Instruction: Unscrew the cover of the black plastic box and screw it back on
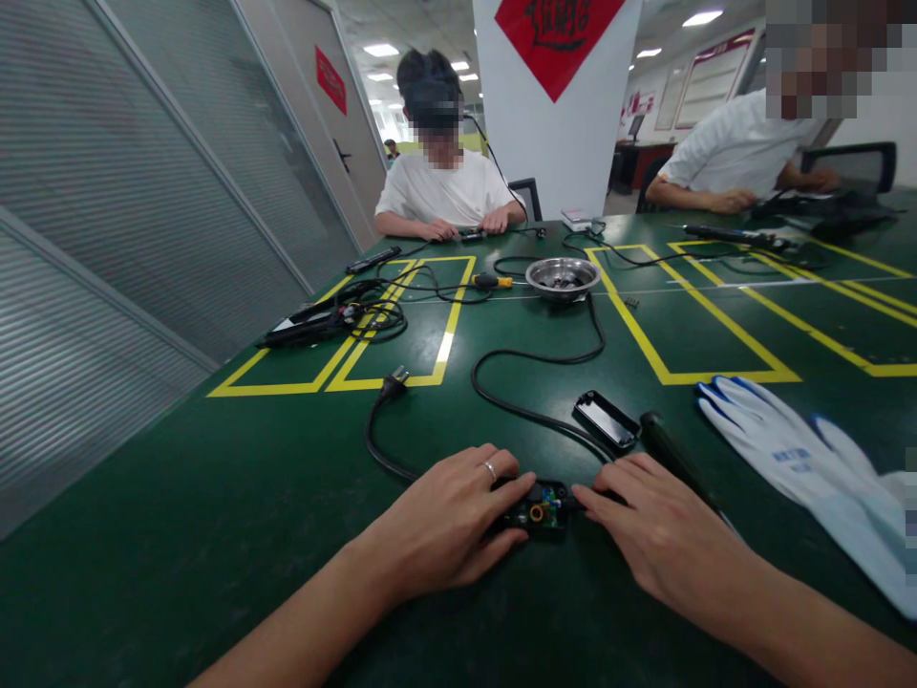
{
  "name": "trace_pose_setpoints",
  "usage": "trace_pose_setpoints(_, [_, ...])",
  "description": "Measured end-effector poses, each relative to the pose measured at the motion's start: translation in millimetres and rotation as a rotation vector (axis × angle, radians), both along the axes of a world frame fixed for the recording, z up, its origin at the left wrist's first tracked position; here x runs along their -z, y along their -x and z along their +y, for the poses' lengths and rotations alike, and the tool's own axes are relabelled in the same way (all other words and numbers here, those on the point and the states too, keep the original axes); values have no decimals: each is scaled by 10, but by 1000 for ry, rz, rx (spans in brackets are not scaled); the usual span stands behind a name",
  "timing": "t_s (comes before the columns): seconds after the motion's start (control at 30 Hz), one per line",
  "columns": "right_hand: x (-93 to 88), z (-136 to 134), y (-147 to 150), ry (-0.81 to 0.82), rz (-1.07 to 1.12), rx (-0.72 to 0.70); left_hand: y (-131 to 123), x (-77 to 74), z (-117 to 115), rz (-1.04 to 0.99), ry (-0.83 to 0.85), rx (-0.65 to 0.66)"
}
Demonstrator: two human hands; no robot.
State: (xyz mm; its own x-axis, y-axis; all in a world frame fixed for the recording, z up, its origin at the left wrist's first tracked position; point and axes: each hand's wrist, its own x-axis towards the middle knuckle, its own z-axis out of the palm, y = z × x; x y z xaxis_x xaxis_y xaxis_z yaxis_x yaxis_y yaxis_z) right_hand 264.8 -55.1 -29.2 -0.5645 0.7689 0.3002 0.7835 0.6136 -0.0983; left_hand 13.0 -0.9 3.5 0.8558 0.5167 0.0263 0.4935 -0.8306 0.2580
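Observation:
An opened black power adapter (550,528) lies on the green table in front of me, its circuit board and a copper-coloured coil showing. My left hand (451,516), with a ring on one finger, grips the adapter's left end between thumb and fingers. At the right end, my right hand (651,526) pinches the black cable where it meets the casing; its fingertips partly hide that spot. The cable (516,412) curves away toward the back. From the left side runs a cord ending in a two-pin plug (394,383). Just beyond my right hand lies the glossy black cover (607,420).
A dark-handled tool (670,449) lies beside my right hand, near white-and-blue gloves (795,459). Farther back are a metal bowl (563,271) with small parts, a yellow-and-black screwdriver (492,282) and coiled cables (373,320). Two people (448,191) work across the table.

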Motion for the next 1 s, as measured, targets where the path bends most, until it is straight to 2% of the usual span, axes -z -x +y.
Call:
trace_pose_setpoints(0.1, [-13,7,9,-24,-18,-13,-73,36,-56,-62,-27,-1])
trace_pose_setpoints(0.23, [-60,14,-12,-38,3,0,-152,127,-96,-7,18,10])
trace_pose_setpoints(0.37, [-85,105,-140,-128,48,188,-130,152,-73,37,25,-28])
trace_pose_setpoints(0.47, [-40,224,-253,-157,-15,294,-86,130,-48,49,10,-63])
trace_pose_setpoints(0.63, [37,308,-348,-145,-59,300,-47,108,-18,26,-31,-89])
trace_pose_setpoints(0.73, [44,285,-359,-140,-55,313,-55,124,3,10,-53,-52])
trace_pose_setpoints(1.0, [82,275,-354,-126,-28,336,-85,145,-3,85,-56,-63])
